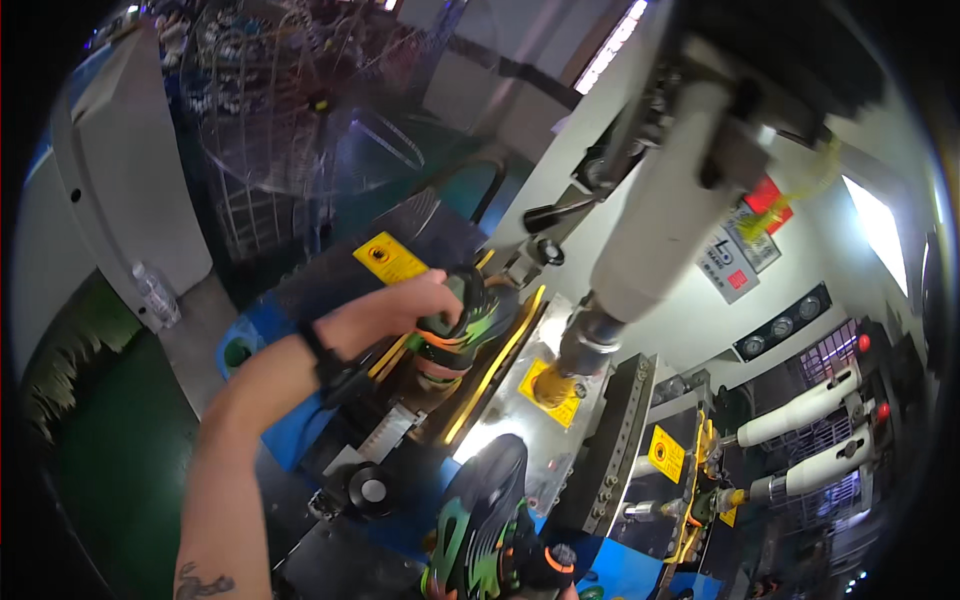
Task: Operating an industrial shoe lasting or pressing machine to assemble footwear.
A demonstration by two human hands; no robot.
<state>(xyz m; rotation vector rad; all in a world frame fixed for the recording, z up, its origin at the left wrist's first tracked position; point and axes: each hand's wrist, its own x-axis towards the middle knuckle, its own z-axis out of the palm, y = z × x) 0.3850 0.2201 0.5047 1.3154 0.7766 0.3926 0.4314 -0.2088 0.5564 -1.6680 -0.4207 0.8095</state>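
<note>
My left hand (432,303), with a black band on its wrist, is closed on a black, green and orange shoe (462,335). That shoe sits in the machine's station, between yellow-edged bars (495,365). At the lower edge a second shoe (468,525) of the same colours shows, its dark toe pointing up and away. Only a sliver of my right hand (571,593) shows beside this second shoe; its fingers are hidden. A thick white press arm (655,210) with a metal end comes down to the right of the first shoe.
A round black knob (371,488) is on the machine's near side. Farther right, two white cylinders (800,412) point at another station. Gauges (783,328) are set in the white housing. At the back left stands a large caged fan (320,105); a clear plastic bottle (155,293) is at the left.
</note>
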